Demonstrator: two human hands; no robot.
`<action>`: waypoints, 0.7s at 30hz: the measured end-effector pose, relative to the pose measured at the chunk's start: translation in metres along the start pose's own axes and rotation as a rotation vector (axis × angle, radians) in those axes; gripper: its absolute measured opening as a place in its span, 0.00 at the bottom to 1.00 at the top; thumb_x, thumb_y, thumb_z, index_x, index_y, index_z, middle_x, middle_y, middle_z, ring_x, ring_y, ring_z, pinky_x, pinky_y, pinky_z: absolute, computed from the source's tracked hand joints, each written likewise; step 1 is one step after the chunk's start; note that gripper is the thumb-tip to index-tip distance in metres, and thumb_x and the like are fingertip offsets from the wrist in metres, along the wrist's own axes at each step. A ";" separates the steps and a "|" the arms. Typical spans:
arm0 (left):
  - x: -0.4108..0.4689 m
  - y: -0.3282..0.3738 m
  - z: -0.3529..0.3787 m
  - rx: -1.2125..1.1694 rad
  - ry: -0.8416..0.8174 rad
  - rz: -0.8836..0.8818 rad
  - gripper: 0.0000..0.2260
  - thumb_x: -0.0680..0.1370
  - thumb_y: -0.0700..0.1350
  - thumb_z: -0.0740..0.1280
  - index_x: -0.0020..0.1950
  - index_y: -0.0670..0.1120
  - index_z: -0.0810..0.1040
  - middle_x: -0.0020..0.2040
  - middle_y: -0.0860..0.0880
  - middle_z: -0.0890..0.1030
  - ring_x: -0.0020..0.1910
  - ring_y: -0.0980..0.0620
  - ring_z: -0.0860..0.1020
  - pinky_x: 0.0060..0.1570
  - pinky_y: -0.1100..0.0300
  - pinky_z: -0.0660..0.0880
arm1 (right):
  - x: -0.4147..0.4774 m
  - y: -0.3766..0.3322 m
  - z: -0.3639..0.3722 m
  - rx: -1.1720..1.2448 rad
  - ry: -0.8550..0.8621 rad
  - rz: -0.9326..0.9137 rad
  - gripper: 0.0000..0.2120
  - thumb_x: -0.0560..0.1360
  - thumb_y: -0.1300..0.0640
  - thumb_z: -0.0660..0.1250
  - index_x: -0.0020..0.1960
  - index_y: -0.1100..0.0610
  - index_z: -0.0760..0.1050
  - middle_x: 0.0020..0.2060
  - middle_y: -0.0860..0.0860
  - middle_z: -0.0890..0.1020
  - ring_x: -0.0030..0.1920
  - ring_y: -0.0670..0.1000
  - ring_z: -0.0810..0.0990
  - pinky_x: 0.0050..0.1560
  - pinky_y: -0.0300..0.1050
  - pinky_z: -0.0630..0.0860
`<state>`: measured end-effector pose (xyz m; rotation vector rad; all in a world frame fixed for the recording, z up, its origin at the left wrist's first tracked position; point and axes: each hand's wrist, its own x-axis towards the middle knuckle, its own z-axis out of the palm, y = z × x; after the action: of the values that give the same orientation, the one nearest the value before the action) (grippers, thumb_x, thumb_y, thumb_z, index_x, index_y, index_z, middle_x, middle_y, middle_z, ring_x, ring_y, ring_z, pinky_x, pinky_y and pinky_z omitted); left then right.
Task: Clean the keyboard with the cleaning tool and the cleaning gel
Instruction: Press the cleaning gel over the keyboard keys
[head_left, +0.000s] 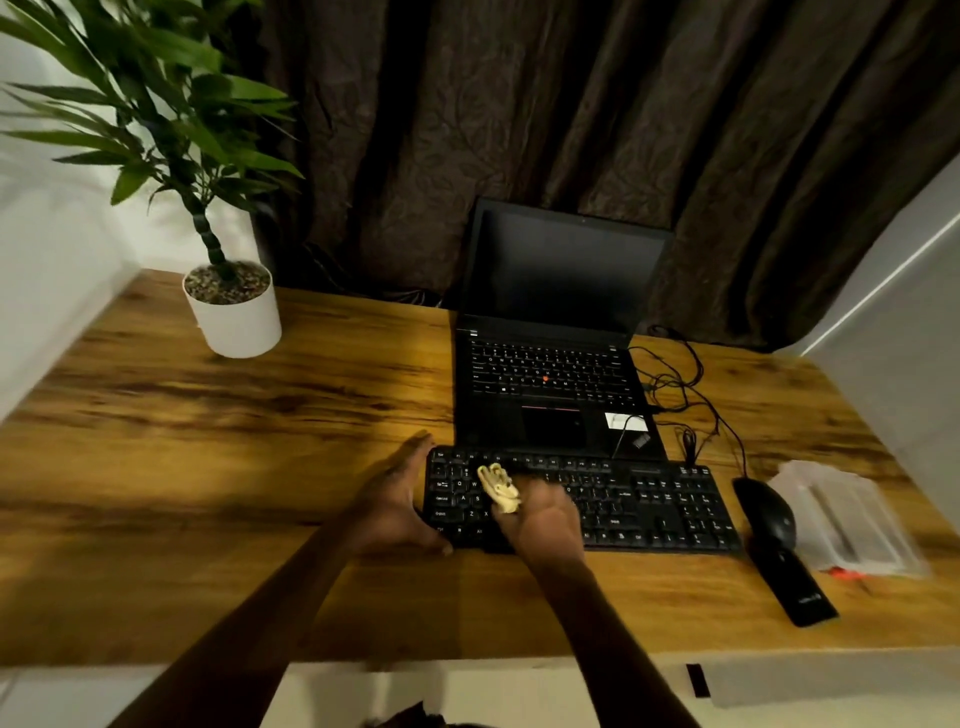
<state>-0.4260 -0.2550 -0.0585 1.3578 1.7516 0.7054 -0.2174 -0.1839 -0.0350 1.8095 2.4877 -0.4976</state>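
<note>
The black keyboard (576, 506) lies on the wooden counter (260, 467), just in front of an open laptop (550, 364). The right hand (545, 519) hovers over the left part of the keys and holds a pale yellow lump, the cleaning gel (500, 488), which seems to touch or nearly touch the letter rows (the hand is blurred, so I cannot tell the contact exactly). Its fingers are closed around the gel. The left hand (400, 499) holds nothing; it is open, with the palm against the left end of the keyboard, and it seems to keep the keyboard from sliding.

I judge that the step in hand is to press the gel on the keys. To do this well, the person should push the gel straight down so that it sinks a little between the keys, then lift it slowly, so that no piece tears off and remains in a gap. It is better to go in order, one patch beside the next, from the left end toward the number block on the right. The left hand should stay firm at the edge, because the lift may pull the light keyboard up.

At the right, a black mouse (766, 512) and a clear plastic case (847, 519) rest well apart from the hands. I cannot recognise the cleaning tool with certainty in this view.
</note>
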 end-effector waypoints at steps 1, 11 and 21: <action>0.000 0.000 0.000 -0.009 -0.006 -0.001 0.71 0.46 0.60 0.84 0.80 0.58 0.43 0.80 0.54 0.52 0.79 0.51 0.52 0.75 0.51 0.58 | 0.001 -0.004 0.000 -0.007 -0.010 -0.006 0.22 0.78 0.40 0.63 0.63 0.55 0.70 0.57 0.52 0.75 0.57 0.51 0.73 0.59 0.44 0.71; 0.000 0.001 -0.001 0.017 -0.010 0.001 0.71 0.48 0.60 0.84 0.80 0.58 0.43 0.80 0.55 0.50 0.79 0.51 0.51 0.75 0.55 0.57 | 0.006 0.001 0.002 0.000 0.016 0.030 0.25 0.75 0.36 0.63 0.63 0.53 0.72 0.55 0.51 0.78 0.54 0.51 0.76 0.57 0.47 0.75; -0.002 0.005 -0.002 0.001 0.006 -0.009 0.69 0.51 0.54 0.85 0.80 0.56 0.43 0.80 0.54 0.52 0.79 0.51 0.51 0.74 0.58 0.57 | 0.013 -0.007 0.000 0.189 -0.028 0.022 0.21 0.73 0.38 0.68 0.59 0.50 0.78 0.47 0.49 0.83 0.44 0.49 0.82 0.47 0.47 0.82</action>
<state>-0.4245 -0.2552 -0.0531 1.3487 1.7622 0.7040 -0.2284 -0.1740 -0.0356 1.8743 2.4747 -0.7762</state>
